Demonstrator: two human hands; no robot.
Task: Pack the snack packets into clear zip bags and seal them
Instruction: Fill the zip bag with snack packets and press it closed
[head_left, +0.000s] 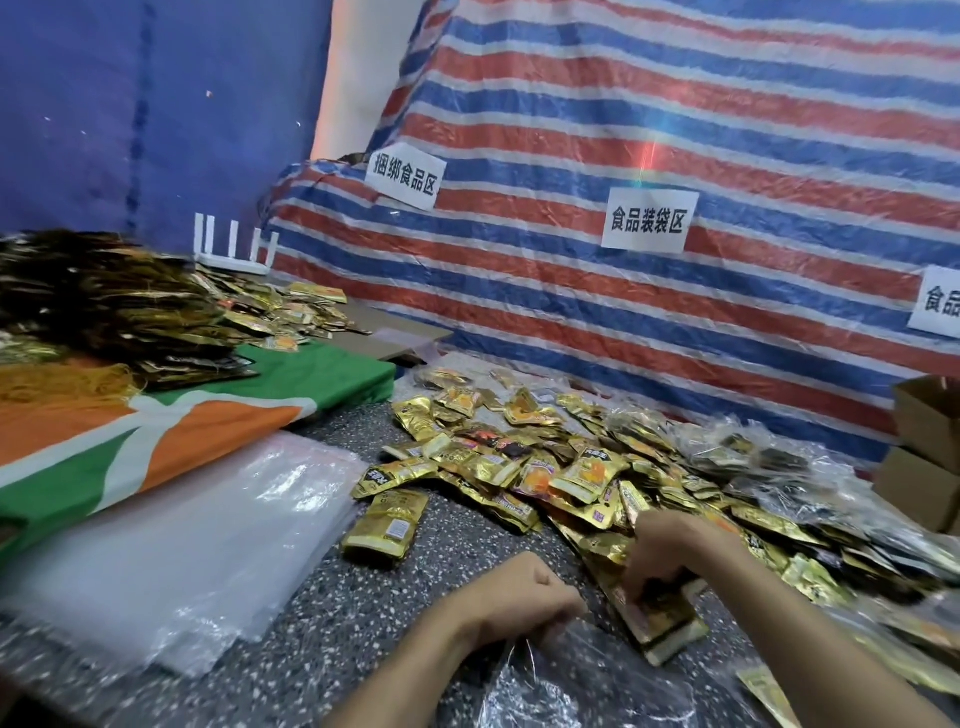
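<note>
A big heap of gold snack packets (561, 467) covers the speckled floor in the middle and right. My right hand (670, 551) grips a small stack of gold packets (667, 623) at the heap's near edge. My left hand (519, 597) is curled beside it and pinches the mouth of a clear zip bag (566, 680) lying crumpled in front of me. One packet (387, 525) lies apart to the left. A pile of flat clear zip bags (176, 545) sits at the left.
An orange, green and white cloth (156, 431) at the left carries dark bundled packets (104, 306). A striped tarp (623, 312) with paper signs rises behind. Filled clear bags (753, 457) and cardboard boxes (930, 426) stand at the right.
</note>
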